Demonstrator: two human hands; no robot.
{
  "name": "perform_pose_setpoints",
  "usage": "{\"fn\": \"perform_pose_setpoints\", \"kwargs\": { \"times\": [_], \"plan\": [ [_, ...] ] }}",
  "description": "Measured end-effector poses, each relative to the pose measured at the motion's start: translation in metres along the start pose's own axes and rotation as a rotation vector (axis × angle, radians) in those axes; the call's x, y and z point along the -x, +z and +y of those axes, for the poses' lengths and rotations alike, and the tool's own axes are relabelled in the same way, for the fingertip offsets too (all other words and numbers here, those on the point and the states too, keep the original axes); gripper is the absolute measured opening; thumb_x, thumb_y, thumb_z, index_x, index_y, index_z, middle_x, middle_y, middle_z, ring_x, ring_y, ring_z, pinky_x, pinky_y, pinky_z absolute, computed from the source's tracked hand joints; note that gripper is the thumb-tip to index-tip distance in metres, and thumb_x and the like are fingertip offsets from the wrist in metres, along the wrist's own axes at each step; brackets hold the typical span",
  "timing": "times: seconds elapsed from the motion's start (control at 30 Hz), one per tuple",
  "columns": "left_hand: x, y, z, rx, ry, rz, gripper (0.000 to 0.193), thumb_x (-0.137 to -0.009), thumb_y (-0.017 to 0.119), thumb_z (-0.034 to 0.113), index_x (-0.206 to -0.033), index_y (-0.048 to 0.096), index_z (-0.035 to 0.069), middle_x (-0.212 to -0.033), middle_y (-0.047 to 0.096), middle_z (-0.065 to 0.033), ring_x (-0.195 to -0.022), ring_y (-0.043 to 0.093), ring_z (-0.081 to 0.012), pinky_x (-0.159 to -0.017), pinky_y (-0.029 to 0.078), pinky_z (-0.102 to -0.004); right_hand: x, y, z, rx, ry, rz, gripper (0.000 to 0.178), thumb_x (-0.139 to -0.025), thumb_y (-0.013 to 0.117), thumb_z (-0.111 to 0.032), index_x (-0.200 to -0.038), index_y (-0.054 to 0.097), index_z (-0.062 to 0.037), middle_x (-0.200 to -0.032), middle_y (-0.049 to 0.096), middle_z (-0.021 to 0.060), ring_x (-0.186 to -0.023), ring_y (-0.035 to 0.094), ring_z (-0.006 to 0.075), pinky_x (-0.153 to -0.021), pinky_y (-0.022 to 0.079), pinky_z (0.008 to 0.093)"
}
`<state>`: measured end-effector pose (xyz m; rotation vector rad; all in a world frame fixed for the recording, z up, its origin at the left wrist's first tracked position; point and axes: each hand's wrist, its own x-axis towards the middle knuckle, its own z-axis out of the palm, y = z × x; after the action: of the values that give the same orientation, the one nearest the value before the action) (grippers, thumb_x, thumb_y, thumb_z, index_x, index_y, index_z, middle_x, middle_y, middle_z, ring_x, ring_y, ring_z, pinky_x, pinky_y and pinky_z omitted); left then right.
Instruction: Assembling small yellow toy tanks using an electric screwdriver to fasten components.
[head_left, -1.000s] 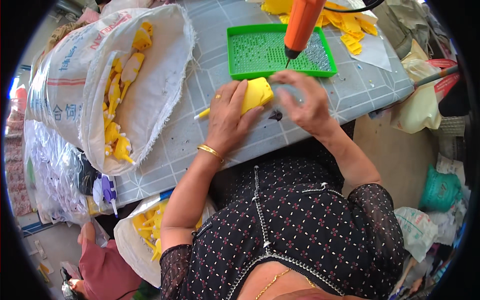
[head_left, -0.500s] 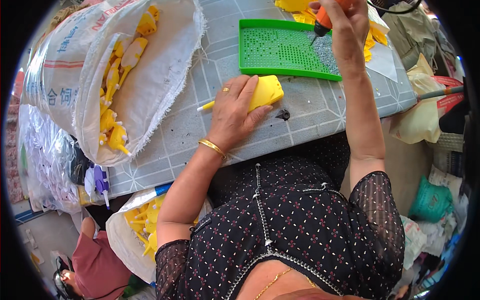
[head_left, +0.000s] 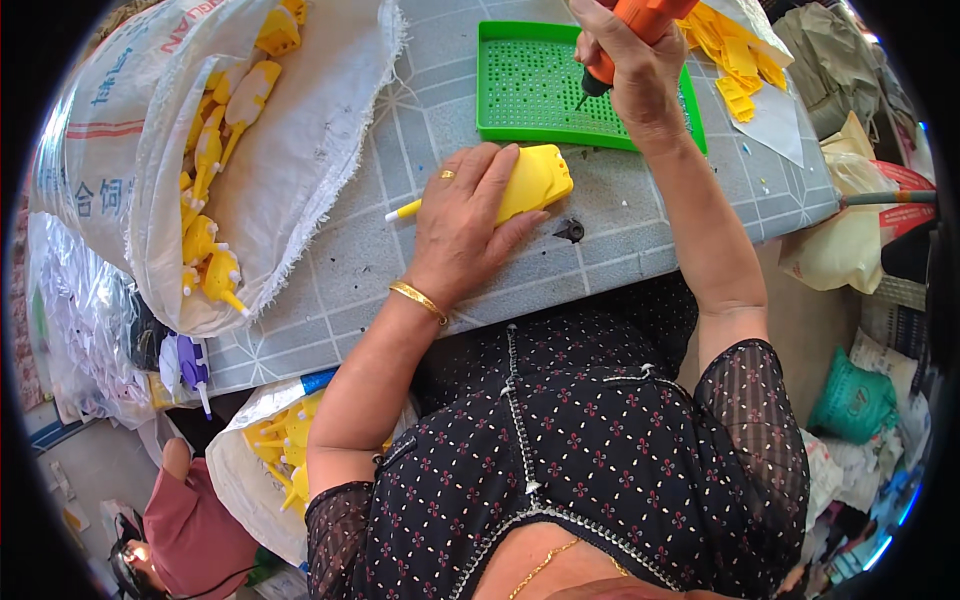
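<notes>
My left hand (head_left: 468,215) is closed over a yellow plastic toy part (head_left: 537,184) with a white-tipped stick at its left end, pressing it to the table. An orange electric screwdriver (head_left: 640,28) is gripped in my right hand (head_left: 640,85), its dark bit pointing down over a green perforated tray (head_left: 500,128). Small screws in that tray are mostly hidden behind my right hand and wrist. Just right of the yellow part, a small black piece (head_left: 570,231) lies on the tabletop.
A white woven sack (head_left: 110,150) at the left holds several yellow parts (head_left: 205,150). Another sack (head_left: 235,460) of yellow parts stands below the table edge. Flat yellow pieces (head_left: 735,60) lie at the far right. A person in a pink top (head_left: 200,520) is at lower left.
My right hand has moved left and slightly down with the screwdriver, from the tray's right end toward its middle. My left hand keeps its hold on the yellow part.
</notes>
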<state>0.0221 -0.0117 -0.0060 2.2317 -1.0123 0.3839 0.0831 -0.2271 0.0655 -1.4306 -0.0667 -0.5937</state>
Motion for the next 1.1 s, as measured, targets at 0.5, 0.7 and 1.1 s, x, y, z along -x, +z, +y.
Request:
{"fn": "perform_pose_setpoints", "kwargs": {
  "times": [0.5,0.7,1.1],
  "plan": [
    [-0.002,-0.001,-0.001,-0.012,-0.017,-0.013,0.064,-0.082,0.08,0.033,-0.132,0.059,-0.001,-0.126,0.061,-0.0178,-0.115,0.059,-0.0391,-0.098,0.049,-0.0487,-0.004,-0.006,0.018,-0.084,-0.093,-0.012,0.019,-0.09,0.076,-0.014,-0.099,0.06,-0.0083,-0.068,0.059,-0.0017,-0.053,0.059,0.0081,-0.051,0.049,0.0218],
    [-0.002,0.0,0.0,-0.008,-0.022,-0.01,0.063,-0.083,0.079,0.036,-0.131,0.06,0.0,-0.125,0.061,-0.0176,-0.115,0.059,-0.0391,-0.097,0.049,-0.0483,-0.003,-0.005,0.018,-0.068,-0.061,-0.019,0.019,-0.091,0.074,-0.013,-0.101,0.059,-0.0084,-0.069,0.058,-0.0015,-0.053,0.057,0.0089,-0.051,0.048,0.0229],
    [0.0,0.003,-0.003,-0.019,-0.017,0.021,0.062,-0.085,0.078,0.04,-0.13,0.062,0.0,-0.125,0.063,-0.017,-0.114,0.06,-0.0388,-0.097,0.049,-0.0484,0.028,-0.003,-0.038,-0.359,0.037,-0.128,0.022,-0.095,0.069,-0.017,-0.109,0.053,-0.0122,-0.07,0.049,-0.0026,-0.055,0.05,0.0093,-0.056,0.048,0.0267]
  ]
}}
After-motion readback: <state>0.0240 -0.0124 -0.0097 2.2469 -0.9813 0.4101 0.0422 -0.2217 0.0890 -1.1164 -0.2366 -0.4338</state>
